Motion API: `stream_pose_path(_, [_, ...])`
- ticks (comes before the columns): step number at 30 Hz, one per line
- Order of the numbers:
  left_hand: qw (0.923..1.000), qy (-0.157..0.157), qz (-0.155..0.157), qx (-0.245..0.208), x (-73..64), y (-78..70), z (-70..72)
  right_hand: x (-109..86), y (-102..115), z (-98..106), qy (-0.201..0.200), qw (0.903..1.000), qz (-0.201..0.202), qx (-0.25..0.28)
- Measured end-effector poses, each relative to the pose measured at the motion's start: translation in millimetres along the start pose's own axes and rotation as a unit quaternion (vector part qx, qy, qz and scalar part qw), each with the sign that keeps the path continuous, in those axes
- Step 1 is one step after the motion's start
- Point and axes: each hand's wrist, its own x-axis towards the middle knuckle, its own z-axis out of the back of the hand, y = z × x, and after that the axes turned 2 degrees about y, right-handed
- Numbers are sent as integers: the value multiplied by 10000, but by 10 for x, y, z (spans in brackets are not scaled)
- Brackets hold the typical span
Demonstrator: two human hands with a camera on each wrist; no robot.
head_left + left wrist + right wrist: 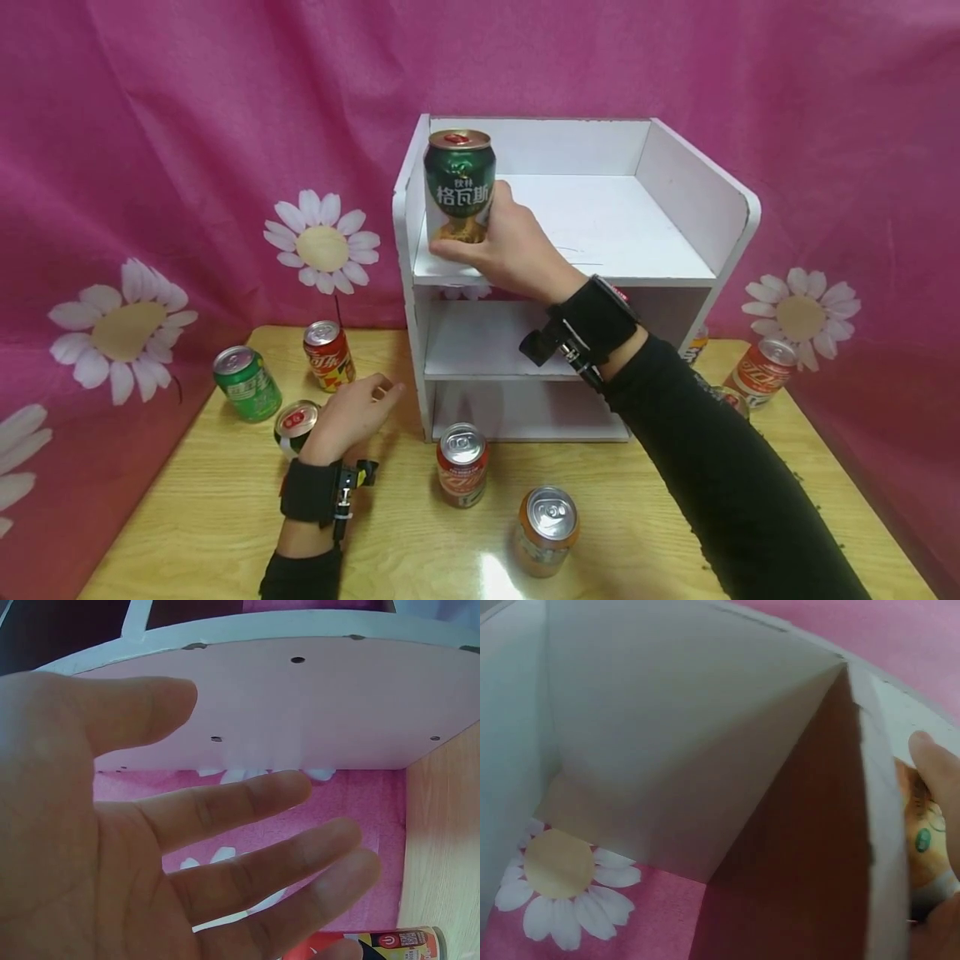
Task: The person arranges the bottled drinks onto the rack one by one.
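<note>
At the left end of the rack's [693, 187] top tier, the right hand [517, 250] holds the dark green can [460, 183] upright, its grip curled firmly round it; whether the base touches the board, I cannot tell. The can is close to the left side wall, the wrist crosses the tier's front edge, and free room runs rightward to the far side wall. The left hand [352, 421] is lower, outside the left wall and near it, grip wide, fingers spread, holding nothing.

The worktop [187, 500] is pale wood with glare at the front. Pink cloth [225, 100] printed with daisies [322, 248] hangs behind and along both sides. The white rack has three tiers.

Seven more cans can be counted: three at left, a light green can [247, 385], a red and yellow can [330, 358] and a dark can [296, 422] partly behind the left hand; two in front, a red can [462, 467] and an orange can [547, 533]; two at right, a red-orange can [761, 375] and one mostly hidden by the right sleeve [720, 475].
</note>
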Motion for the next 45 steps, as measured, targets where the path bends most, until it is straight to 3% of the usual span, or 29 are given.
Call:
stream_pose_path(4, [10000, -16, -14, -19, -4, 6, -17, -113, -11, 133, 161, 9997, -172, -45])
stream_pose_path(7, [10000, 29, -6, -53, -11, 17, -20, -254, -68, 262, 161, 9997, -73, -180])
stream_pose_path(13, [10000, 3, 16, -75, -22, 39, 22, -546, -286, 405, -451, 9953, 860, 0])
stream_pose_path(18, [10000, 12, 51, -25, -41, 36, 50, -821, -457, 437, -943, 9797, 1733, 347])
stream_pose_path(21, [10000, -3, 83, -37, -60, 29, 60, -1003, -550, 406, -889, 9686, 2271, 476])
stream_pose_path(25, [10000, -63, 19, -50, -72, 22, 66, -1258, -731, 272, -469, 9606, 2707, 428])
stream_pose_path(27, [10000, -69, -26, -35, -70, 20, 67, -1389, -864, 166, -158, 9616, 2706, 420])
stream_pose_path(32, [10000, -54, 48, 5, -47, 22, 59, -1686, -1243, -162, 845, 9705, 2159, 667])
stream_pose_path(35, [9999, -30, 100, 12, -42, 27, 61, -1844, -1448, -393, 1447, 9684, 1682, 1139])
stream_pose_path(40, [9999, -7, 148, -9, -46, 28, 75, -2067, -1723, -758, 2285, 9432, 1113, 2140])
stream_pose_path(45, [9998, 23, 174, -60, -54, 20, 70, -2182, -1876, -985, 3096, 8961, 793, 3079])
